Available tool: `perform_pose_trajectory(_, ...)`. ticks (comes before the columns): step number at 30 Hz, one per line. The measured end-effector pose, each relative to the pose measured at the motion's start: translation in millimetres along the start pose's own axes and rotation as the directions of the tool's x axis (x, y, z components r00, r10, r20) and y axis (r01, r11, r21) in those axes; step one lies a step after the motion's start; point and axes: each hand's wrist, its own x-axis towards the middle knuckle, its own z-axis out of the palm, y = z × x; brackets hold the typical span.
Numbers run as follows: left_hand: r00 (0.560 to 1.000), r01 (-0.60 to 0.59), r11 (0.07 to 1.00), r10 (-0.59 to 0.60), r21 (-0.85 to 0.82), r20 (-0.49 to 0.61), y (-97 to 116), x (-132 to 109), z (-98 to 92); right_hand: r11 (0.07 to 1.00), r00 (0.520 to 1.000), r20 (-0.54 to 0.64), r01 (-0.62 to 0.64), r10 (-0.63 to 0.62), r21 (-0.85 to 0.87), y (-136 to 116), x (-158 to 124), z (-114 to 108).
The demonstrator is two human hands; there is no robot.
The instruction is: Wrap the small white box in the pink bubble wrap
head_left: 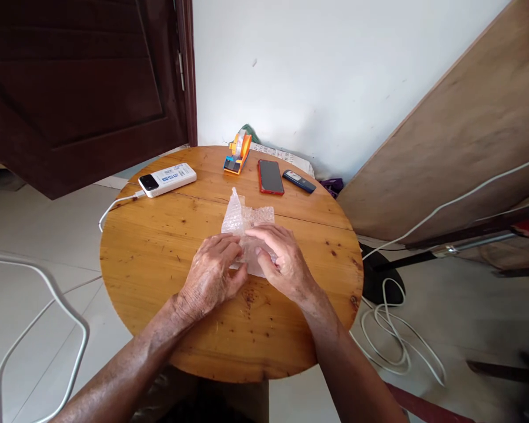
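A small sheet of clear bubble wrap [259, 216] lies on the round wooden table [158, 252], with its left part folded and a corner standing up. My left hand [214, 267] is at the wrap's left edge, its fingers curled down onto it and the thumb low on the near side. Over the right part of the wrap is my right hand [286, 258], open, with the fingers stretched leftward and the thumb apart from them. Both hands cover the near part of the wrap, so whether anything lies inside it cannot be made out.
At the table's back stand an orange and blue tape dispenser [238, 153], a red-edged phone [271, 177] and a dark blue handheld device [298, 181]. A white power bank [167, 180] with a cable is at the back left. White cables [392, 329] coil on the floor at right.
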Motion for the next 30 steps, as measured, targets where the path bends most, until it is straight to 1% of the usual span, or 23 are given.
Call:
perform_pose_trajectory(2, 1.000, -0.016, 1.000, 0.016, 0.015, 0.006, 1.3, -0.4, -2.2, 0.999, 0.999, 0.011, 0.041, -0.041, -0.033, -2.0, 3.1, 3.4)
perform_pose_trajectory(5, 0.998, -0.031, 0.999, 0.032, -0.025, 0.045, 3.1, 0.6, -10.5, 0.993, 0.993, 0.084, 0.088, -0.081, -0.077, -3.8, 8.1, 8.7)
perform_pose_trajectory(7, 0.997, -0.022, 0.995, 0.030, -0.098, 0.078, 2.7, 1.5, -16.5, 0.991, 0.989, 0.130, 0.084, -0.070, -0.107, -2.5, 9.8, 12.2)
perform_pose_trajectory(9, 0.996, 0.020, 0.984, -0.004, -0.176, 0.094, 0.3, 1.9, -19.3, 0.990, 0.988, 0.147, 0.059, -0.040, -0.127, 0.9, 9.3, 16.0)
perform_pose_trajectory(11, 0.996, 0.075, 0.971, -0.062, -0.226, 0.064, -3.7, 1.4, -17.3, 0.991, 0.991, 0.134, 0.030, -0.012, -0.131, 5.4, 7.0, 19.8)
perform_pose_trajectory(13, 0.993, 0.111, 0.965, -0.117, -0.237, -0.009, -8.0, 0.3, -11.6, 0.992, 0.992, 0.128, 0.016, 0.001, -0.128, 8.9, 4.4, 22.9)
perform_pose_trajectory(15, 0.986, 0.120, 0.969, -0.141, -0.216, -0.086, -11.0, -0.8, -5.3, 0.992, 0.991, 0.136, 0.013, 0.004, -0.123, 10.5, 2.4, 24.8)
perform_pose_trajectory(16, 0.985, 0.115, 0.972, -0.138, -0.203, -0.106, -11.8, -1.3, -2.8, 0.992, 0.990, 0.139, 0.014, 0.003, -0.122, 10.6, 1.8, 25.1)
perform_pose_trajectory(20, 0.993, 0.054, 0.986, -0.070, -0.155, -0.095, -11.8, -2.3, 1.5, 0.994, 0.993, 0.113, 0.001, 0.012, -0.112, 8.7, 1.4, 21.8)
perform_pose_trajectory(23, 0.995, 0.020, 0.995, -0.029, -0.096, -0.096, -12.0, -3.0, 3.1, 0.996, 0.998, 0.044, -0.031, 0.035, -0.088, 7.9, 1.6, 14.8)
perform_pose_trajectory(26, 0.994, -0.012, 0.999, 0.008, -0.040, -0.108, -13.8, -3.9, 6.4, 0.997, 0.997, -0.021, -0.073, 0.072, -0.029, 9.2, 1.5, 8.2)
perform_pose_trajectory(28, 0.993, -0.028, 1.000, 0.026, -0.011, -0.119, -15.2, -4.4, 8.9, 0.996, 0.996, -0.025, -0.090, 0.089, -0.002, 10.8, 0.9, 5.2)
perform_pose_trajectory(30, 0.991, -0.039, 0.999, 0.040, 0.011, -0.127, -16.1, -4.8, 10.9, 0.994, 0.993, -0.031, -0.113, 0.112, -0.014, 12.5, -1.2, 2.4)
